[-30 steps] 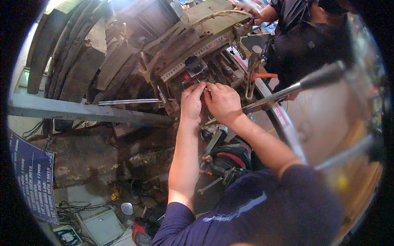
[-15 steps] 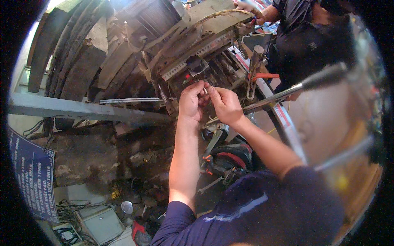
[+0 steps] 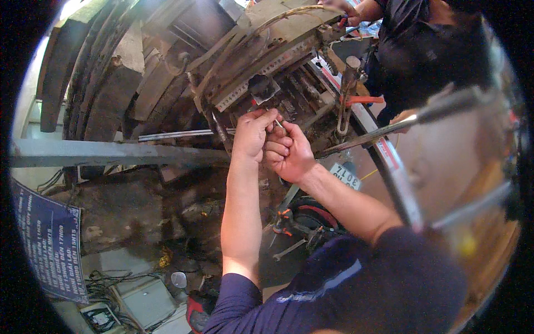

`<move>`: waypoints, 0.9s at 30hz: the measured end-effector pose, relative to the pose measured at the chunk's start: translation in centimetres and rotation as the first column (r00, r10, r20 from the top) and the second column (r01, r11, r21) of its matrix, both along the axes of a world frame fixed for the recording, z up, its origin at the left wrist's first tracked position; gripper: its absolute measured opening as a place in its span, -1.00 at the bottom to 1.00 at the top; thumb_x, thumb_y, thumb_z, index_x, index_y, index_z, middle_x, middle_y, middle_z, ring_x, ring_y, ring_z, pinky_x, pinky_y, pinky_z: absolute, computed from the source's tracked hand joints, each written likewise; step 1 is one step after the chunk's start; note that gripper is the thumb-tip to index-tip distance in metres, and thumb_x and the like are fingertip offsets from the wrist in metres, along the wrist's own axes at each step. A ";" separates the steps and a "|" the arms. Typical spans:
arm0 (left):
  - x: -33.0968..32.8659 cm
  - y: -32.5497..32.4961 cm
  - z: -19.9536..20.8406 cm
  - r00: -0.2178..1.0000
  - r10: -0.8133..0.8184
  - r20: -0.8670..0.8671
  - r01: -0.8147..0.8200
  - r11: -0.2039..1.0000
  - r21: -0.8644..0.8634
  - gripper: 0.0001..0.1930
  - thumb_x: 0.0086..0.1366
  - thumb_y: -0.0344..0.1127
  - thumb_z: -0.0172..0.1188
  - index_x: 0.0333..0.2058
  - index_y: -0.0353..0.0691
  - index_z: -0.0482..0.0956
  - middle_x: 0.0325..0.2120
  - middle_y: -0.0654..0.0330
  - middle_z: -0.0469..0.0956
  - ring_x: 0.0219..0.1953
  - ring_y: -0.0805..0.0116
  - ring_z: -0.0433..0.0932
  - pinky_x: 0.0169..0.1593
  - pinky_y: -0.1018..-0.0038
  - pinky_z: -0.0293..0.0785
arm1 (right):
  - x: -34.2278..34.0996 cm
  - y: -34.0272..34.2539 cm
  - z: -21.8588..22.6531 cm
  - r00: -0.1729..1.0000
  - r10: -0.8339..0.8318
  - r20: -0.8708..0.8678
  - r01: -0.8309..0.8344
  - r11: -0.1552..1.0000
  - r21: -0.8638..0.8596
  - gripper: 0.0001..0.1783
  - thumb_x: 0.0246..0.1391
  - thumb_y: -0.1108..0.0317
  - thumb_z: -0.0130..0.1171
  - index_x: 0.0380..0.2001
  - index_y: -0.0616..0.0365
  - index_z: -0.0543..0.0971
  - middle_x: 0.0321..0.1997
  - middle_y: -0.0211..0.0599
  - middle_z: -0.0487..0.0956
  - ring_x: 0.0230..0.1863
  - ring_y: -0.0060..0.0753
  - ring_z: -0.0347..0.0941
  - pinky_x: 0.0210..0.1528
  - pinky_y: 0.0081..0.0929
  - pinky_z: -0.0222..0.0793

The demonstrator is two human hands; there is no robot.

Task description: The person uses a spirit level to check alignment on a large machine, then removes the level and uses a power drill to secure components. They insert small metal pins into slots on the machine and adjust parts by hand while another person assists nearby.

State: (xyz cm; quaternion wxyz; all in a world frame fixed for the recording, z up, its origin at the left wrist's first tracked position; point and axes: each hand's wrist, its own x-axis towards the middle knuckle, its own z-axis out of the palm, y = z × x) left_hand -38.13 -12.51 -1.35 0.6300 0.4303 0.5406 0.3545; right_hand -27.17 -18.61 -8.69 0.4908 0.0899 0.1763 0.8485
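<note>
My left hand (image 3: 250, 133) and my right hand (image 3: 290, 153) meet in front of a worn bench-like frame, fingertips almost touching. Between them shows a small, thin, pale shiny piece (image 3: 278, 124), too small to name. My left thumb and forefinger pinch together at its upper end. The right hand's fingers curl in below, palm turned partly up, and also close around it. Just beyond my fingers sit a dark block (image 3: 262, 88) and a strip with scale markings (image 3: 232, 98) along the frame's edge.
A grey metal beam (image 3: 111, 154) crosses at left, below leaning timber planks (image 3: 103, 89). To the right are an orange-handled clamp (image 3: 362, 100) and a long metal bar (image 3: 389, 127). At top right a co-worker's hand (image 3: 347, 12) rests near the frame. Tools, including a wrench (image 3: 290, 250), lie below.
My right hand has rolled over, so its curled fingers and palm now show, and it sits slightly lower. My left hand has shifted a little to the left. The small piece stays between them.
</note>
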 end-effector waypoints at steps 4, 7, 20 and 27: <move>0.0 -0.1 0.0 0.999 0.015 -0.049 -0.015 1.000 0.001 -0.77 0.46 -0.20 0.40 -0.30 -0.26 0.76 -0.59 0.41 0.48 -0.58 0.55 0.44 -0.51 0.52 0.25 | 0.7 0.1 0.0 0.714 -0.251 0.654 0.109 0.962 0.250 -0.64 0.54 0.03 0.07 -0.15 0.08 0.63 -0.61 -0.52 0.32 -0.58 -0.46 0.29 -0.44 -0.35 0.31; 0.2 -0.1 -0.4 0.997 0.050 -0.066 -0.049 0.999 0.021 -0.78 0.45 -0.20 0.42 -0.29 -0.26 0.78 -0.60 0.45 0.46 -0.58 0.61 0.33 -0.48 0.51 0.15 | 2.4 -0.7 0.8 -0.404 -0.435 0.805 0.018 0.876 0.482 -0.71 0.44 0.14 0.26 -0.11 0.18 0.65 -0.45 -0.28 0.53 -0.40 -0.18 0.55 -0.26 -0.19 0.54; 0.3 -0.5 -0.8 0.997 0.075 -0.019 -0.074 0.995 0.062 -0.84 0.44 -0.26 0.41 -0.28 -0.22 0.73 -0.38 0.30 0.69 -0.40 0.57 0.51 -0.29 0.52 0.39 | 5.8 -0.1 4.1 -0.807 -0.538 0.242 -0.321 0.745 0.585 -0.65 0.15 0.10 0.55 -0.37 0.15 0.67 -0.41 -0.18 0.60 -0.32 0.04 0.62 -0.25 -0.07 0.51; 0.8 -0.3 -1.6 0.996 0.089 0.030 -0.093 0.979 0.182 -0.86 0.44 -0.31 0.37 -0.27 -0.26 0.74 -0.37 0.27 0.69 -0.32 0.45 0.60 -0.20 0.45 0.45 | 6.4 0.8 5.1 -0.758 -0.647 -0.079 -0.607 0.656 0.449 -0.65 0.27 0.04 0.40 -0.43 0.07 0.65 -0.47 -0.17 0.68 -0.38 -0.02 0.70 -0.27 0.00 0.51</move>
